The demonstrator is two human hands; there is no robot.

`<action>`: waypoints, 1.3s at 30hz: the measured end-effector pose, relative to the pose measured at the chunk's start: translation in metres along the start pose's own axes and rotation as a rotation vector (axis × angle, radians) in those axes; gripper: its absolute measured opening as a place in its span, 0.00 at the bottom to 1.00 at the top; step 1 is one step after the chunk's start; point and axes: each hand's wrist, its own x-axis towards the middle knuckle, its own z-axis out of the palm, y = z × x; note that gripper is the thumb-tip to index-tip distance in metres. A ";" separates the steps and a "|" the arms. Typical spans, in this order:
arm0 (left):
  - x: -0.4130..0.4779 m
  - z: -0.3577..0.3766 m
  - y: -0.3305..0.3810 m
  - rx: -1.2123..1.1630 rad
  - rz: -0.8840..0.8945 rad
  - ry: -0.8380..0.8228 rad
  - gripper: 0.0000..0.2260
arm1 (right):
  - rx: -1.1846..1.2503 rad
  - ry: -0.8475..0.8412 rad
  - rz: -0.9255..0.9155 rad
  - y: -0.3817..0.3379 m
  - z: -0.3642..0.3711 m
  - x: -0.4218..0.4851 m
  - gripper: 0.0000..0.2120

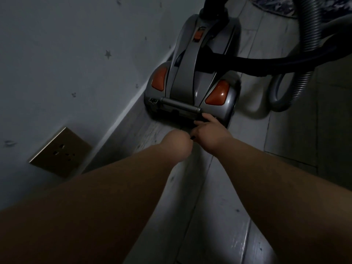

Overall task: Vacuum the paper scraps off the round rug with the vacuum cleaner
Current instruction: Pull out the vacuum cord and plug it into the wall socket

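The grey canister vacuum cleaner [192, 73] with orange caps stands on the floor close to the wall. My right hand [207, 130] reaches its rear end, fingers curled round a black part there that looks like the power cord [192, 137]. My left hand [178, 142] is bent downward just left of it, its fingers hidden under the wrist; a short black piece of cord shows between the two hands. A patterned edge of the round rug [274, 6] shows at the top. No paper scraps can be made out in the dim light.
The ribbed grey hose [308, 39] loops down the right side, and a black tube [247, 62] crosses from the vacuum's top. A brass wall socket [61, 152] sits low on the star-patterned wall at the left. Pale floorboards run under my arms.
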 end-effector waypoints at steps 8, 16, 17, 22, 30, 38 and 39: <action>-0.043 -0.009 -0.037 -0.441 -0.075 0.005 0.11 | -0.072 -0.041 0.047 -0.011 0.002 0.004 0.15; -0.006 0.008 0.010 -0.484 -0.185 -0.159 0.12 | -0.095 -0.025 -0.008 -0.003 -0.005 -0.004 0.17; -0.001 0.011 0.010 -0.454 -0.174 -0.147 0.12 | -0.085 -0.018 -0.012 -0.002 -0.005 -0.003 0.17; -0.006 0.012 -0.009 -0.494 -0.144 -0.082 0.12 | -0.120 -0.025 -0.016 0.001 -0.001 -0.002 0.16; -0.042 0.006 -0.058 -0.670 -0.099 -0.192 0.09 | -0.050 -0.044 0.004 0.002 0.010 0.003 0.16; -0.006 0.008 0.004 -0.766 -0.262 -0.118 0.10 | -0.120 -0.005 -0.036 0.001 -0.002 -0.003 0.17; -0.003 0.009 0.009 -0.730 -0.298 -0.102 0.12 | -0.120 -0.003 -0.042 0.001 -0.001 -0.003 0.17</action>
